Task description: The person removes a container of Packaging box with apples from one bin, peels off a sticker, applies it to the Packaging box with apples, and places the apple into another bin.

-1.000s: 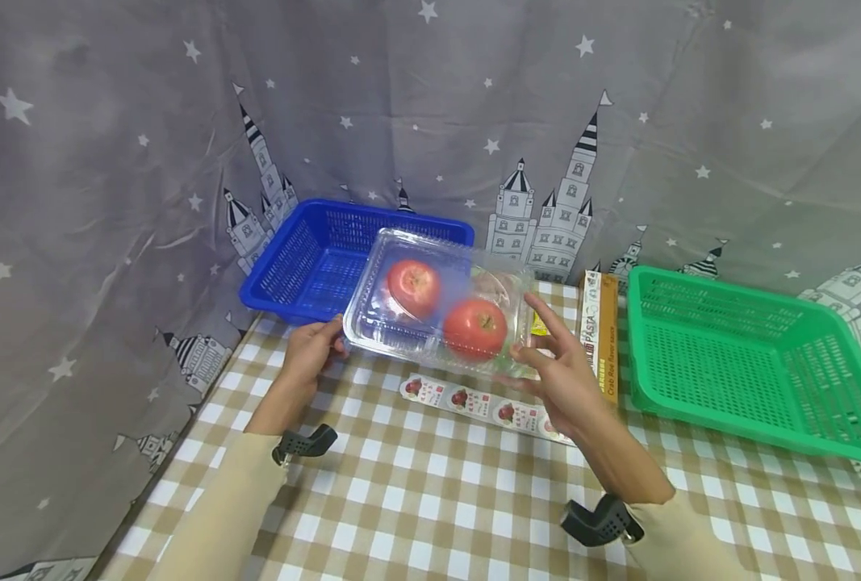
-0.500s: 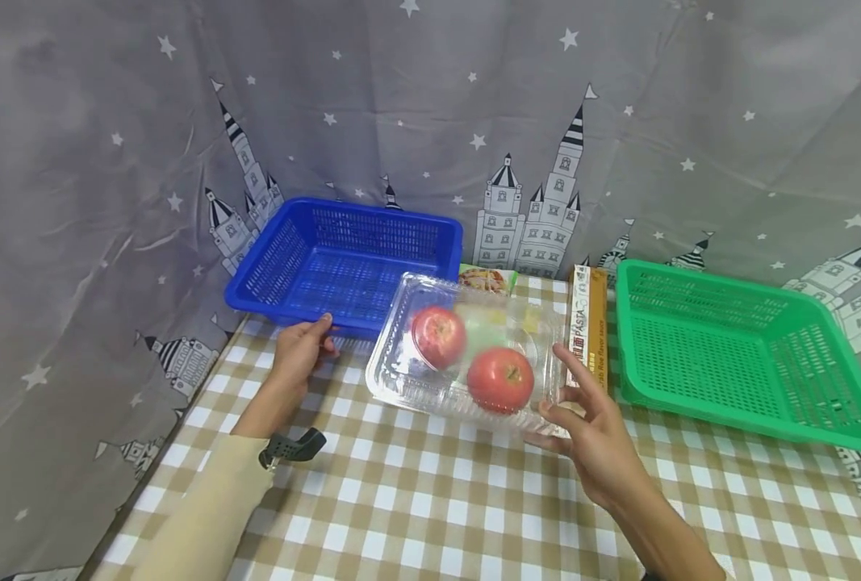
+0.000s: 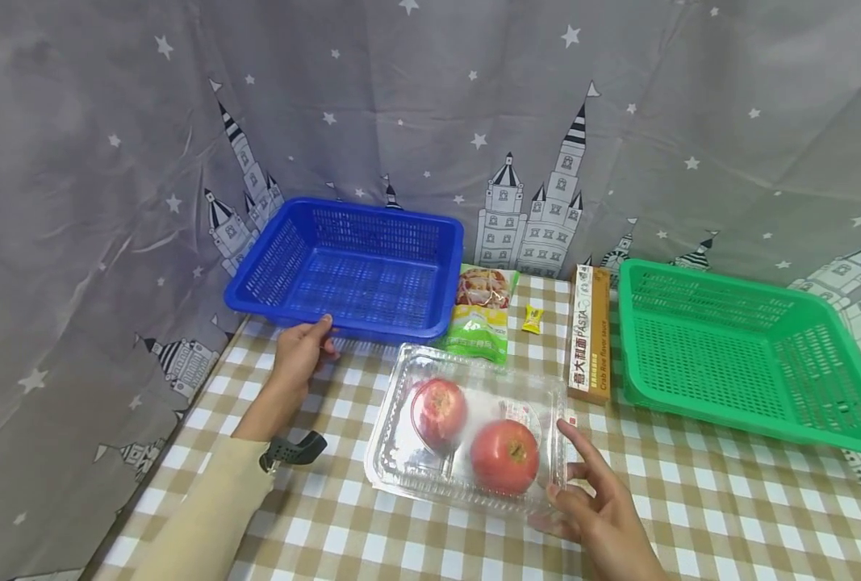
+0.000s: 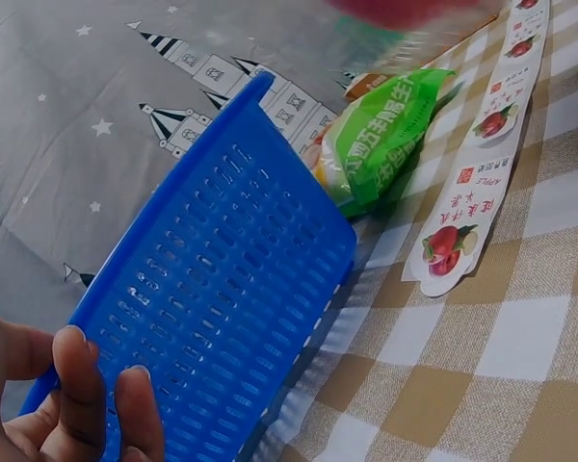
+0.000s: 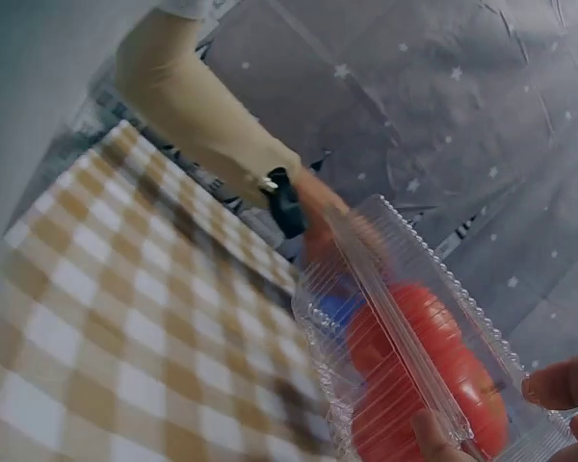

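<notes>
My left hand [image 3: 295, 359] grips the near rim of a blue plastic basket [image 3: 343, 329], thumb on top. In the left wrist view its fingers [image 4: 80, 390] curl at that rim. My right hand [image 3: 600, 504] holds a clear plastic container [image 3: 394, 456] by its right end, thumb on one side and fingers on the other. Inside it sit red apples [image 3: 504, 457], two of them showing in the head view. The right wrist view shows the container [image 5: 405, 337] tilted, the fingers pinching its edge. A strip of apple stickers [image 4: 482, 159] lies on the cloth, mostly covered by the container in the head view.
A green basket [image 3: 786, 432] stands at the right, beside a pasta box [image 3: 590, 339]. Between the baskets lie a green food packet [image 3: 482, 319] and a small yellow sachet [image 3: 532, 319]. A checked cloth [image 3: 728, 516] covers the table; a grey curtain [image 3: 401, 97] hangs behind.
My right hand has brought the container of apples away from the blue basket, toward me and slightly right. The left hand has moved from beside the container onto the basket's rim.
</notes>
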A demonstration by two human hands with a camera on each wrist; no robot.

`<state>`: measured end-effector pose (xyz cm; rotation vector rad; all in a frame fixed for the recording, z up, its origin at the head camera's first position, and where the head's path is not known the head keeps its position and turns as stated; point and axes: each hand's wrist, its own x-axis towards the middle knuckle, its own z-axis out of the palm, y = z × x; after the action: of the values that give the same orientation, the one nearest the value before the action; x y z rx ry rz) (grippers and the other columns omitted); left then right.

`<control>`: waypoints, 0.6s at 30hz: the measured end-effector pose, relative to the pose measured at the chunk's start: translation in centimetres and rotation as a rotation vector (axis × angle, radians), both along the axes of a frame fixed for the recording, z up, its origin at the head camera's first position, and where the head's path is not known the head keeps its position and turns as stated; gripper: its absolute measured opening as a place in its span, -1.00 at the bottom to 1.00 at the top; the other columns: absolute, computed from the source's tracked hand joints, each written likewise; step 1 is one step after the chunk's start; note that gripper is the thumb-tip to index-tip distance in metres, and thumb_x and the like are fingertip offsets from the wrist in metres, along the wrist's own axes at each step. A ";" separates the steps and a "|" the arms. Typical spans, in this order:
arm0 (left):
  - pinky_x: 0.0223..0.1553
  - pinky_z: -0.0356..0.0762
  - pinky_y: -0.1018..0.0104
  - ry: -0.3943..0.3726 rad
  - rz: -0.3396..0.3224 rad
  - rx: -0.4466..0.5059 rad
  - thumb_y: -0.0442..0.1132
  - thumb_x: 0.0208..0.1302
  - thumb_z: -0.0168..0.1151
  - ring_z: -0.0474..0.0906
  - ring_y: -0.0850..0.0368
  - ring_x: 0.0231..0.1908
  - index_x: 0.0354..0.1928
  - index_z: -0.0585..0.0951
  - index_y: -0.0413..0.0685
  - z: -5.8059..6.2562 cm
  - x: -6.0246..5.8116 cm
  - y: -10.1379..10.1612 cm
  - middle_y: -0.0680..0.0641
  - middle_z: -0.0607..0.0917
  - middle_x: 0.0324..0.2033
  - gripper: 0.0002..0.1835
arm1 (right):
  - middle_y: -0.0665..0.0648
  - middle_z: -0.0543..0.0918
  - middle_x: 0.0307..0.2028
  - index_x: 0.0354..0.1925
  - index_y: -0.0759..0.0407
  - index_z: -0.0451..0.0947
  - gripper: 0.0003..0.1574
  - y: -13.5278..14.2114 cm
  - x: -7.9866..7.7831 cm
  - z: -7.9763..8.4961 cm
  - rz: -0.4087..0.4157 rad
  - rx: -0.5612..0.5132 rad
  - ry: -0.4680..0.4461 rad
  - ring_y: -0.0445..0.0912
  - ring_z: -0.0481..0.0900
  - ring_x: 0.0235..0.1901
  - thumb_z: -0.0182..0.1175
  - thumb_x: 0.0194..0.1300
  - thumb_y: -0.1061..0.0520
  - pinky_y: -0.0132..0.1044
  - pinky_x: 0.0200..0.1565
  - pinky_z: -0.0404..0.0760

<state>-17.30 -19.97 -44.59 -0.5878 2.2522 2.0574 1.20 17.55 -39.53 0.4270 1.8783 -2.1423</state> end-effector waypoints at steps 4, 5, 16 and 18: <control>-0.56 0.30 0.38 -0.006 0.005 0.007 0.01 0.45 0.12 0.55 0.28 -0.60 -0.12 0.61 -0.29 0.1 0.0 0.0 0.16 0.55 -0.71 -0.58 | 0.28 0.29 -0.08 0.46 -0.19 0.18 -0.01 0.0 1.0 -0.9 0.003 0.031 -0.058 -0.06 0.58 -0.35 0.13 0.23 0.51 0.10 -0.25 0.66; -0.56 0.30 0.38 -0.006 0.006 0.011 0.00 0.45 0.13 0.56 0.28 -0.60 -0.18 0.63 -0.23 0.1 0.0 0.1 0.16 0.55 -0.71 -0.62 | 0.28 0.29 -0.09 0.46 -0.18 0.18 -0.01 0.1 1.2 -1.1 0.004 0.044 -0.074 -0.06 0.57 -0.36 0.14 0.22 0.50 0.09 -0.25 0.67; -0.51 0.32 0.31 0.010 0.019 -0.003 0.02 0.44 0.14 0.56 0.27 -0.60 -0.24 0.62 -0.18 0.1 0.1 0.2 0.16 0.54 -0.71 -0.63 | 0.27 0.27 -0.12 0.45 -0.13 0.20 -0.03 1.5 2.9 -4.1 0.033 0.020 -0.160 0.02 0.55 -0.27 0.22 0.17 0.41 0.13 -0.23 0.65; -0.53 0.32 0.33 0.016 0.020 -0.001 0.02 0.44 0.13 0.56 0.28 -0.61 -0.25 0.63 -0.17 0.1 0.1 0.2 0.16 0.55 -0.71 -0.64 | 0.28 0.30 -0.10 0.47 -0.13 0.17 -0.04 1.6 3.0 -4.6 0.056 0.031 -0.176 0.07 0.57 -0.23 0.22 0.21 0.39 0.10 -0.20 0.66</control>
<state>-17.17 -19.78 -44.53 -0.5983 2.2653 2.0773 4.24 19.18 -44.17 0.5445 1.8057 -1.9731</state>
